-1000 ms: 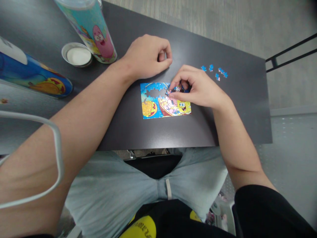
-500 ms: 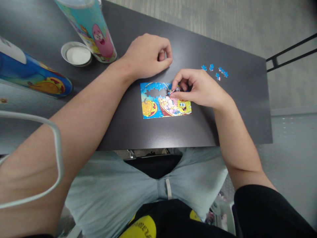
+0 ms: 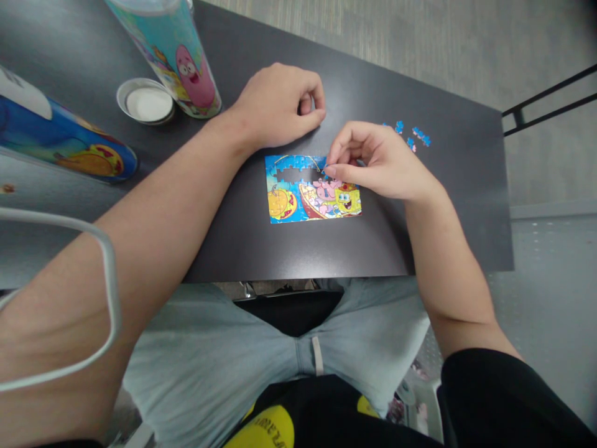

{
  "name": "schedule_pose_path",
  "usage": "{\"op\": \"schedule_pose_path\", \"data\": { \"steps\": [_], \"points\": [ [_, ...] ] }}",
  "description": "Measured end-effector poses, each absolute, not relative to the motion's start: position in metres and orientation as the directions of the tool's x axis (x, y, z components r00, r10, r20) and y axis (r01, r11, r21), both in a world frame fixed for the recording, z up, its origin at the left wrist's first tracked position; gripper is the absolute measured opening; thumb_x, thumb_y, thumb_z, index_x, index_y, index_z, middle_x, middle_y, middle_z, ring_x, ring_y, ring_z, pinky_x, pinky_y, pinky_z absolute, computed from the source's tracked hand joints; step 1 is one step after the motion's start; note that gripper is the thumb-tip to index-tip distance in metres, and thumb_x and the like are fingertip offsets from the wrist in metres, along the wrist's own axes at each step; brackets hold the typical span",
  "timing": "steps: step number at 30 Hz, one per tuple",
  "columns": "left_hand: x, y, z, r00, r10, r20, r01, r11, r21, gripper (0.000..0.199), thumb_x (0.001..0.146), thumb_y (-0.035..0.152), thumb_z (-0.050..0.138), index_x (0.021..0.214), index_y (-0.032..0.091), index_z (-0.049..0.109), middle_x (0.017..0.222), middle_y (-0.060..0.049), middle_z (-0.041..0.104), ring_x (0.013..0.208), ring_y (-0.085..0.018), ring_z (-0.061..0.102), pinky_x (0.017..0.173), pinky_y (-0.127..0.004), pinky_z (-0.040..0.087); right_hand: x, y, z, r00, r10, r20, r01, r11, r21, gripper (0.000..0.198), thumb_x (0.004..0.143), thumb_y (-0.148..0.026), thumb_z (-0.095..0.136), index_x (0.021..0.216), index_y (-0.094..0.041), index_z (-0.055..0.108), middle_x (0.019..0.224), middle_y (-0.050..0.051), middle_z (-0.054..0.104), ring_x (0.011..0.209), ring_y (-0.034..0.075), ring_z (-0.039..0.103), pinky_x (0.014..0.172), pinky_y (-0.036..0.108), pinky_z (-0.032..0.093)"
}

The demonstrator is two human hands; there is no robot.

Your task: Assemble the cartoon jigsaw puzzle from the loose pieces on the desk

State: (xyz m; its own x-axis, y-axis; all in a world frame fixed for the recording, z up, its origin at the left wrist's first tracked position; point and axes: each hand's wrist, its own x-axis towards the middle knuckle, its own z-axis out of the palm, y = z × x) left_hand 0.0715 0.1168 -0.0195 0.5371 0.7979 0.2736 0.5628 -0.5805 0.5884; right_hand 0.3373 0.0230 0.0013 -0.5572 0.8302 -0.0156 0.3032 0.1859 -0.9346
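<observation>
A cartoon jigsaw puzzle [image 3: 282, 204] lies flat on the dark table, with a long gap across its upper part where the tabletop shows. Over its upper right side, my right hand [image 3: 373, 158] pinches a small blue puzzle piece [image 3: 325, 168] between thumb and forefinger, mostly hidden by the fingertips. That piece is at the right end of the gap; whether it touches the puzzle I cannot tell. Above the puzzle's top left, my left hand [image 3: 284, 106] rests on the table with its fingers curled in and nothing visible in them. Several loose blue puzzle pieces [image 3: 422, 136] lie beyond my right hand.
A tall cartoon-printed canister [image 3: 191, 74] stands at the upper left beside a round lid [image 3: 148, 104]. Another blue canister [image 3: 69, 134] is at the far left. A white cable [image 3: 109, 280] loops over my left forearm. The table's front edge [image 3: 298, 278] runs above my lap.
My right hand has shifted slightly up and to the right, uncovering more pink in the puzzle and covering part of the loose pieces. My left hand stays in place.
</observation>
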Motion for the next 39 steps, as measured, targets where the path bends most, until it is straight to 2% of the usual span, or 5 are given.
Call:
{"op": "schedule_pose_path", "data": {
  "steps": [8,21,27,30,39],
  "points": [
    [0.073,0.119,-0.022,0.533,0.789,0.305,0.545,-0.596,0.59,0.018,0.095,0.051,0.07,0.097,0.041,0.086,0.098,0.0,0.089,0.085,-0.032,0.074,0.09,-0.053,0.056,0.332,0.018,0.008,-0.532,0.846,-0.012,0.288,0.167,-0.943,0.027,0.098,-0.035,0.106,0.118,-0.03,0.089,0.1,-0.001,0.089,0.091,0.023,0.083,0.08,0.039,0.071],
    [0.077,0.109,-0.015,0.517,0.811,0.274,0.631,-0.577,0.518,0.026,0.101,0.027,0.076,0.116,0.029,0.097,0.106,-0.002,0.093,0.091,-0.031,0.081,0.092,-0.048,0.057,0.326,0.013,0.011,-0.474,0.875,-0.098,0.438,0.138,-0.888,0.042,0.093,-0.061,0.117,0.099,-0.032,0.086,0.092,0.003,0.085,0.087,0.027,0.072,0.075,0.046,0.067],
    [0.074,0.114,-0.017,0.548,0.794,0.265,0.614,-0.596,0.518,0.023,0.105,0.036,0.076,0.116,0.039,0.096,0.107,0.0,0.093,0.091,-0.029,0.08,0.093,-0.05,0.06,0.329,0.016,0.011,-0.461,0.879,-0.121,0.506,0.148,-0.85,0.033,0.095,-0.052,0.114,0.1,-0.034,0.087,0.082,0.001,0.074,0.079,0.025,0.061,0.063,0.043,0.05],
    [0.075,0.113,-0.016,0.536,0.799,0.274,0.625,-0.593,0.507,0.026,0.104,0.03,0.077,0.119,0.033,0.098,0.107,-0.001,0.093,0.091,-0.03,0.081,0.092,-0.049,0.059,0.33,0.017,0.009,-0.487,0.87,-0.076,0.494,0.202,-0.846,0.027,0.098,-0.049,0.108,0.1,-0.031,0.088,0.08,0.001,0.074,0.075,0.024,0.056,0.06,0.043,0.041],
    [0.08,0.103,-0.011,0.517,0.809,0.279,0.645,-0.583,0.494,0.029,0.107,0.006,0.089,0.13,0.017,0.101,0.108,-0.004,0.094,0.094,-0.028,0.085,0.089,-0.038,0.052,0.329,0.02,0.015,-0.514,0.858,-0.024,0.545,0.304,-0.781,0.029,0.097,-0.052,0.112,0.098,-0.036,0.088,0.103,0.009,0.079,0.103,0.035,0.071,0.079,0.052,0.063]
  ]
}}
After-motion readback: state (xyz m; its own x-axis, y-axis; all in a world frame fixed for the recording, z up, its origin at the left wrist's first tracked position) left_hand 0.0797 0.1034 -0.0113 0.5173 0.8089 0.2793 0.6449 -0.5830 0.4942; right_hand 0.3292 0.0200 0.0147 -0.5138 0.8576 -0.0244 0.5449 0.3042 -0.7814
